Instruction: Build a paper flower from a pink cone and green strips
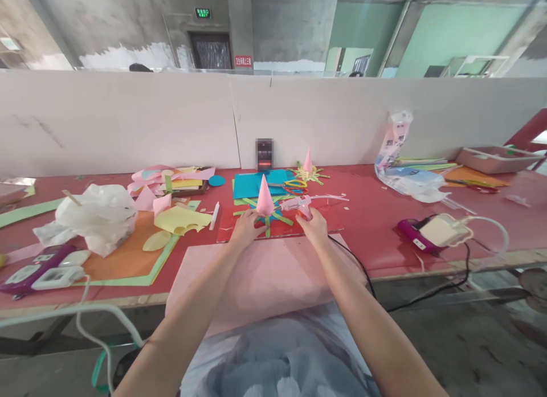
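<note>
A pink paper cone (265, 199) stands upright on green paper strips (282, 217) spread out like rays. My left hand (247, 230) rests beside the cone's base, thumb and fingers apart; whether it touches the cone or a strip I cannot tell. In my right hand (315, 225) is a pink glue gun (296, 204), lying low with its nozzle toward the cone. Under these lies a red sheet (325, 219). Yellow-handled scissors (294, 186) lie behind on blue paper (245, 185). A second pink cone (307, 161) on pale strips stands farther back.
Paper scraps (182, 219) and a crumpled white plastic bag (100, 215) crowd the left. Purple power strips (36, 269) sit on either side. A black cord (356, 260) hangs over the front edge. At right are a plastic packet (395, 152) and a pink basket (491, 160).
</note>
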{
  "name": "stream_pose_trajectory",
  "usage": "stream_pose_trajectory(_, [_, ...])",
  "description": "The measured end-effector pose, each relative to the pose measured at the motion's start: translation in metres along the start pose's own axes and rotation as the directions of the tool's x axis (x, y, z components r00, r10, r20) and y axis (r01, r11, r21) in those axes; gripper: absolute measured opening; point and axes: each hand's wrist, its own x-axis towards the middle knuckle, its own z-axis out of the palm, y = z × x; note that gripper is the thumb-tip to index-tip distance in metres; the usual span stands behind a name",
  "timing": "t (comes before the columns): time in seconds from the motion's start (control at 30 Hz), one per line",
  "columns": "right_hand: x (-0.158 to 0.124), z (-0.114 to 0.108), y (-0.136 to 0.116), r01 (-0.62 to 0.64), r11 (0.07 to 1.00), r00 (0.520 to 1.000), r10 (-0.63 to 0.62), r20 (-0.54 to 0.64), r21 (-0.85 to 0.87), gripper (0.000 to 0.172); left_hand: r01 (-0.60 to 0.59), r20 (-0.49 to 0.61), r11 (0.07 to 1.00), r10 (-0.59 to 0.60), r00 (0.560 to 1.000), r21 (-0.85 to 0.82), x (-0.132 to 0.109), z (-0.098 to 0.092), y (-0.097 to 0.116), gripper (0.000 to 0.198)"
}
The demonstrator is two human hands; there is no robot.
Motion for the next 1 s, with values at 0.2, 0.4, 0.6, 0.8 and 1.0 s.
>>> stream_pose_trajectory(0.2, [0.0, 0.001, 0.001, 0.006, 1.0, 1.0, -0.006, -0.002, -0.027, 0.03, 0.0, 0.014, 1.0, 0.0, 1.0, 0.0, 0.001, -0.001, -0.001, 0.033])
stream_pose_trajectory(0.4, [0.0, 0.0, 0.0, 0.017, 0.999, 1.0, -0.016, 0.008, -0.052, 0.028, -0.034, 0.008, 0.999, 0.034, 0.999, -0.011, 0.001, 0.003, -0.006, 0.029])
stream_pose_trajectory(0.6, [0.0, 0.004, 0.002, 0.053, 0.997, 0.997, -0.056, -0.055, -0.058, 0.031, -0.115, -0.008, 0.99, 0.115, 0.993, -0.087, 0.002, 0.004, -0.004, 0.021])
stream_pose_trajectory(0.8, [0.004, 0.015, 0.009, 0.154, 0.975, 0.981, -0.17, -0.095, -0.16, 0.04, -0.062, 0.033, 0.979, 0.069, 0.997, -0.194, 0.0, -0.001, -0.003, 0.009])
stream_pose_trajectory(1.0, [0.006, 0.021, 0.008, 0.223, 0.941, 0.97, -0.24, -0.035, -0.255, 0.038, -0.038, 0.046, 0.948, 0.056, 0.997, -0.317, -0.001, -0.002, -0.007, 0.009])
